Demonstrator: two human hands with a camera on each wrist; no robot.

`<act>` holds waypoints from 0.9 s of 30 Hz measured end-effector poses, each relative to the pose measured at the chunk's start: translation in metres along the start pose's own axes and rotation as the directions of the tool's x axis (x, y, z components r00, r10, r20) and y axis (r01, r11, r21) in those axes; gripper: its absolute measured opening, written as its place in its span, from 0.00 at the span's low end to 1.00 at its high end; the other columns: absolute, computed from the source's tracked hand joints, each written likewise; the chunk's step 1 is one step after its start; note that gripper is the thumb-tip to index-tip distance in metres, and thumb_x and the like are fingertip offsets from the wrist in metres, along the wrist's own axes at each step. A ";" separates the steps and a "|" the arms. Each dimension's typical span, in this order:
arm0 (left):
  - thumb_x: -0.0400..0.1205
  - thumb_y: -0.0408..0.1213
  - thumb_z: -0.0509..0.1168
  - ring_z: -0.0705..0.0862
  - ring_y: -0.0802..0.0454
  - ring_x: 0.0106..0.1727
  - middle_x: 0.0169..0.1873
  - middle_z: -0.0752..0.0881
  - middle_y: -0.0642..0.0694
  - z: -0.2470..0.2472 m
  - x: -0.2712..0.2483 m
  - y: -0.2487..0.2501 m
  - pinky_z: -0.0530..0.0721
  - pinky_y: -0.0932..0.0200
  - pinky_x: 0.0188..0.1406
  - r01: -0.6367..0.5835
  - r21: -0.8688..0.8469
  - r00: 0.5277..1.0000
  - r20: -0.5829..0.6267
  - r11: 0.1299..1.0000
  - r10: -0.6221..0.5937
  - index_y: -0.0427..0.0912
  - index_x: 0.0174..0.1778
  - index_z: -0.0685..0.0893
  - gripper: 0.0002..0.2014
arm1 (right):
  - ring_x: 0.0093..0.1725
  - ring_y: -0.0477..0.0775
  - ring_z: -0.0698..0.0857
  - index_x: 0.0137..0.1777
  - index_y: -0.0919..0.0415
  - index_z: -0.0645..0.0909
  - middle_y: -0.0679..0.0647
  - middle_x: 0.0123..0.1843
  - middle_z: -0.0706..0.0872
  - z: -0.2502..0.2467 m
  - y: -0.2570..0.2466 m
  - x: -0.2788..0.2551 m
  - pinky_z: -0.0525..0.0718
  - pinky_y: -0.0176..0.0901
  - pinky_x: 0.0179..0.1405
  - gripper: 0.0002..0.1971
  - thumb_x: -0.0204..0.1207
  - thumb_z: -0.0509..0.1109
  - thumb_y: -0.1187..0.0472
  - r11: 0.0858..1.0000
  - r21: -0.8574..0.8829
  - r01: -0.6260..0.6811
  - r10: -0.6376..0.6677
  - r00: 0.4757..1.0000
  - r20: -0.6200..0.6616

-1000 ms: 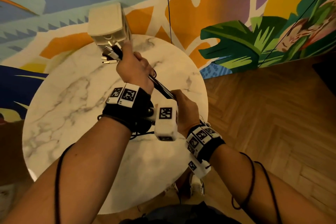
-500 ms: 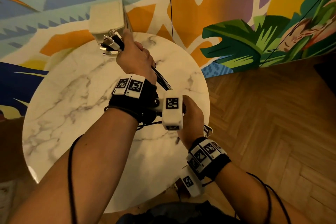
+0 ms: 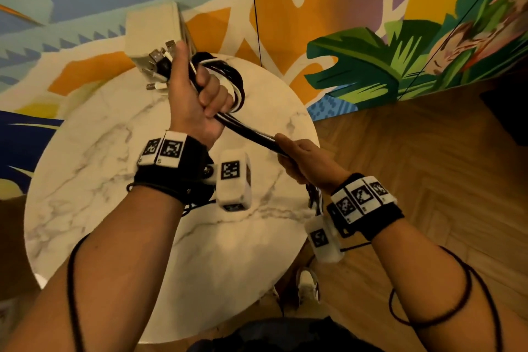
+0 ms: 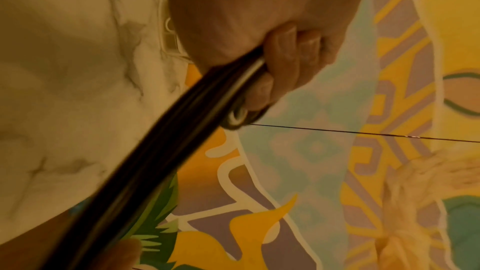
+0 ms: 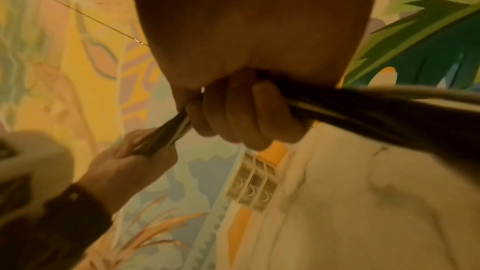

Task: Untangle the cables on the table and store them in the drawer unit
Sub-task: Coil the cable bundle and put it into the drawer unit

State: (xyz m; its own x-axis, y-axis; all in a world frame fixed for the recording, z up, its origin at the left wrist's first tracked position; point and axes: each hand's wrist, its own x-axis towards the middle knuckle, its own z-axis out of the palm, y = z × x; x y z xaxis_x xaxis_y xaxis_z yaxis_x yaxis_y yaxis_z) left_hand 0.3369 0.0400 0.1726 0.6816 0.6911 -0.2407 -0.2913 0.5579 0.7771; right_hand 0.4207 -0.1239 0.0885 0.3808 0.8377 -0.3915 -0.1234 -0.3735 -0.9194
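A bundle of black and white cables [image 3: 251, 134] stretches taut between my two hands above the marble table [image 3: 94, 168]. My left hand [image 3: 197, 97] grips one end in a fist, with several USB plugs [image 3: 160, 61] sticking out past the thumb and cable loops [image 3: 231, 77] wound round the fingers. My right hand [image 3: 303, 163] grips the bundle lower right, near the table's edge. The beige drawer unit [image 3: 151, 28] stands at the far edge, just behind the plugs. The left wrist view shows my left hand [image 4: 283, 63] curled round the cables [image 4: 182, 130]; in the right wrist view, my right hand [image 5: 241, 114] clasps the cables [image 5: 363, 106].
The round table sits against a painted mural wall [image 3: 371, 37]. A thin black wire [image 3: 254, 8] hangs down the wall behind the table. Wooden parquet floor [image 3: 428, 166] lies to the right. The drawer unit [image 5: 254, 186] shows several small closed drawers.
My right hand has moved right and away from the left, drawing the bundle out straight. Cable loops now show round my left hand's fingers, and the left hand has lifted slightly.
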 end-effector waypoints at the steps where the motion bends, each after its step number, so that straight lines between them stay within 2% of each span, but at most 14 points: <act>1: 0.84 0.61 0.49 0.55 0.56 0.11 0.09 0.59 0.52 0.000 -0.005 0.002 0.56 0.63 0.14 0.020 0.028 0.997 0.073 0.999 -0.022 0.47 0.19 0.63 0.30 | 0.20 0.49 0.57 0.24 0.55 0.65 0.52 0.22 0.61 -0.003 0.000 0.000 0.54 0.41 0.20 0.27 0.83 0.55 0.41 0.998 0.052 -0.046 0.044 0.998 0.034; 5: 0.84 0.55 0.50 0.58 0.54 0.09 0.07 0.63 0.51 0.011 -0.035 0.007 0.51 0.57 0.15 0.054 0.351 0.928 0.329 0.935 -0.177 0.46 0.15 0.67 0.30 | 0.20 0.46 0.54 0.25 0.53 0.61 0.47 0.20 0.59 -0.008 -0.007 0.003 0.48 0.42 0.21 0.25 0.82 0.57 0.44 0.964 0.172 -0.203 0.181 0.974 0.136; 7: 0.82 0.45 0.62 0.71 0.59 0.12 0.11 0.74 0.53 0.016 -0.054 0.004 0.66 0.60 0.14 0.025 0.603 0.921 0.295 0.797 -0.253 0.50 0.22 0.73 0.19 | 0.20 0.47 0.54 0.27 0.54 0.62 0.49 0.21 0.60 -0.011 -0.011 0.005 0.48 0.42 0.23 0.23 0.80 0.62 0.46 0.968 0.096 -0.231 0.216 0.966 0.144; 8: 0.80 0.40 0.67 0.78 0.64 0.19 0.17 0.81 0.56 0.017 -0.067 0.002 0.75 0.66 0.20 -0.100 0.728 0.892 0.368 0.678 -0.263 0.52 0.29 0.76 0.13 | 0.21 0.52 0.57 0.28 0.57 0.64 0.55 0.22 0.62 -0.010 -0.015 0.004 0.50 0.42 0.24 0.22 0.75 0.67 0.45 0.971 0.040 -0.234 0.226 0.963 0.148; 9: 0.78 0.41 0.71 0.82 0.66 0.27 0.25 0.85 0.61 0.016 -0.077 -0.001 0.81 0.67 0.29 -0.325 0.795 0.788 0.527 0.513 -0.318 0.53 0.34 0.79 0.08 | 0.24 0.56 0.59 0.31 0.61 0.69 0.61 0.26 0.64 -0.008 -0.018 0.004 0.54 0.43 0.26 0.23 0.68 0.71 0.42 0.972 -0.014 -0.234 0.233 0.960 0.158; 10: 0.76 0.45 0.71 0.83 0.64 0.33 0.31 0.87 0.60 0.011 -0.082 -0.003 0.83 0.63 0.37 -0.585 0.762 0.627 0.642 0.278 -0.442 0.54 0.38 0.82 0.04 | 0.27 0.59 0.62 0.34 0.64 0.74 0.64 0.29 0.67 -0.008 -0.020 0.005 0.58 0.44 0.28 0.27 0.64 0.73 0.37 0.971 -0.076 -0.229 0.239 0.956 0.168; 11: 0.77 0.48 0.68 0.84 0.57 0.37 0.35 0.87 0.56 0.011 -0.086 -0.005 0.83 0.59 0.42 -0.783 0.622 0.484 0.643 0.035 -0.593 0.53 0.41 0.84 0.05 | 0.26 0.59 0.64 0.33 0.63 0.75 0.64 0.28 0.69 -0.007 -0.023 0.005 0.62 0.44 0.27 0.29 0.66 0.70 0.34 0.964 -0.143 -0.223 0.246 0.954 0.172; 12: 0.79 0.49 0.64 0.84 0.52 0.40 0.38 0.87 0.52 0.010 -0.087 -0.005 0.81 0.58 0.45 -0.870 0.457 0.435 0.540 -0.183 -0.721 0.51 0.45 0.85 0.08 | 0.23 0.57 0.64 0.28 0.60 0.72 0.62 0.25 0.69 -0.006 -0.026 0.004 0.63 0.43 0.25 0.28 0.72 0.66 0.34 0.956 -0.198 -0.218 0.253 0.953 0.169; 13: 0.80 0.49 0.60 0.84 0.50 0.42 0.40 0.87 0.49 0.008 -0.084 -0.005 0.80 0.58 0.47 -0.890 0.332 0.442 0.456 -0.313 -0.773 0.48 0.49 0.85 0.12 | 0.21 0.54 0.63 0.26 0.57 0.70 0.57 0.23 0.68 -0.007 -0.028 0.005 0.62 0.41 0.22 0.28 0.76 0.62 0.36 0.948 -0.228 -0.222 0.262 0.951 0.165; 15: 0.81 0.47 0.56 0.84 0.49 0.44 0.42 0.88 0.49 0.003 -0.080 -0.001 0.80 0.58 0.49 -0.880 0.258 0.472 0.386 -0.398 -0.793 0.47 0.54 0.84 0.15 | 0.21 0.50 0.62 0.25 0.55 0.68 0.53 0.23 0.66 -0.010 -0.031 0.003 0.62 0.40 0.20 0.27 0.78 0.58 0.35 0.936 -0.253 -0.246 0.297 0.936 0.188; 17: 0.82 0.45 0.55 0.85 0.48 0.44 0.42 0.88 0.48 -0.003 -0.081 0.000 0.81 0.57 0.49 -0.891 0.195 0.454 0.379 -0.410 -0.806 0.47 0.55 0.84 0.14 | 0.22 0.50 0.61 0.25 0.54 0.67 0.53 0.24 0.65 -0.014 -0.031 0.003 0.64 0.39 0.20 0.28 0.77 0.57 0.33 0.920 -0.288 -0.265 0.334 0.914 0.228; 20: 0.82 0.44 0.53 0.85 0.48 0.44 0.43 0.88 0.48 -0.009 -0.080 -0.005 0.79 0.58 0.46 -0.880 0.178 0.475 0.358 -0.441 -0.804 0.48 0.56 0.82 0.14 | 0.22 0.50 0.63 0.25 0.55 0.67 0.55 0.25 0.66 -0.020 -0.038 0.005 0.68 0.36 0.19 0.29 0.78 0.54 0.32 0.885 -0.397 -0.242 0.354 0.905 0.236; 23: 0.81 0.46 0.57 0.85 0.47 0.44 0.42 0.88 0.48 -0.011 -0.073 -0.006 0.74 0.60 0.42 -0.845 0.279 0.535 0.435 -0.457 -0.724 0.48 0.55 0.84 0.13 | 0.19 0.51 0.64 0.23 0.55 0.67 0.54 0.21 0.67 -0.014 -0.045 0.006 0.68 0.39 0.22 0.31 0.80 0.53 0.34 0.890 -0.423 -0.168 0.267 0.945 0.188; 27: 0.78 0.44 0.62 0.85 0.42 0.44 0.41 0.89 0.45 -0.020 -0.056 -0.001 0.79 0.55 0.43 -0.767 0.373 0.639 0.512 -0.522 -0.574 0.45 0.54 0.85 0.13 | 0.17 0.49 0.67 0.26 0.57 0.71 0.51 0.19 0.71 0.001 -0.058 0.008 0.68 0.40 0.24 0.28 0.84 0.52 0.42 0.850 -0.526 -0.025 0.061 0.997 0.050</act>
State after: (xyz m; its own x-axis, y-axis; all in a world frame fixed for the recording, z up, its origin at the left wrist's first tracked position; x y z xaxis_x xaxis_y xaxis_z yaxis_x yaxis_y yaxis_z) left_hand 0.2857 0.0101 0.1730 0.9463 -0.1140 -0.3024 -0.1208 -0.9927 -0.0039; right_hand 0.4302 -0.0950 0.1385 0.3267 0.8323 -0.4479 0.3676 -0.5485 -0.7510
